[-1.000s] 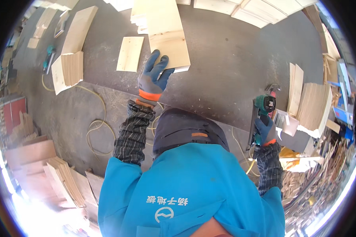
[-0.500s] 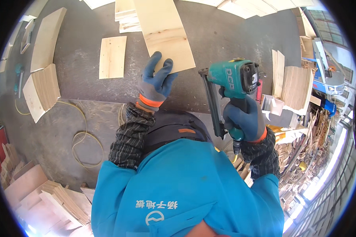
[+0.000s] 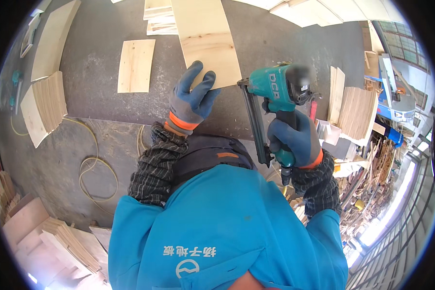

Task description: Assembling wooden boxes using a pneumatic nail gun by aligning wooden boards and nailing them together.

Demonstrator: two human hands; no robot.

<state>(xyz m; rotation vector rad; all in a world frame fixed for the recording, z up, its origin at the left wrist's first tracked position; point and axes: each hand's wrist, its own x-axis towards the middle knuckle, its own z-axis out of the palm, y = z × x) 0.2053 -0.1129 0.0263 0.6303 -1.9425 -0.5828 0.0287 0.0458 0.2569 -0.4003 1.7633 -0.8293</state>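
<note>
A long, pale wooden panel [image 3: 208, 43] with a dark grain streak stretches away from me on the dark worktable. My left hand [image 3: 191, 94], in a blue-grey glove with an orange cuff, grips its near end, fingers apart over the edge. Gloved the same way, my right hand [image 3: 297, 140] is wrapped round the handle of a teal and black nail gun [image 3: 273, 89]. The gun's nose is beside the panel's near right corner; whether they touch I cannot tell. Left of the panel lies a smaller wooden board [image 3: 136, 66], apart from both hands.
Stacked thin boards [image 3: 50, 99] stand at the table's left, with another stack [image 3: 357, 113] at the right. Beyond the panel are light wooden pieces [image 3: 160, 21]. A yellow hose [image 3: 99, 198] coils on the floor at left. Scrap wood [image 3: 372, 179] is heaped at right.
The nail gun has come slightly left, and its nose is closer to the panel's near right corner. My left hand stays on the panel. The whole view has shifted a little.
</note>
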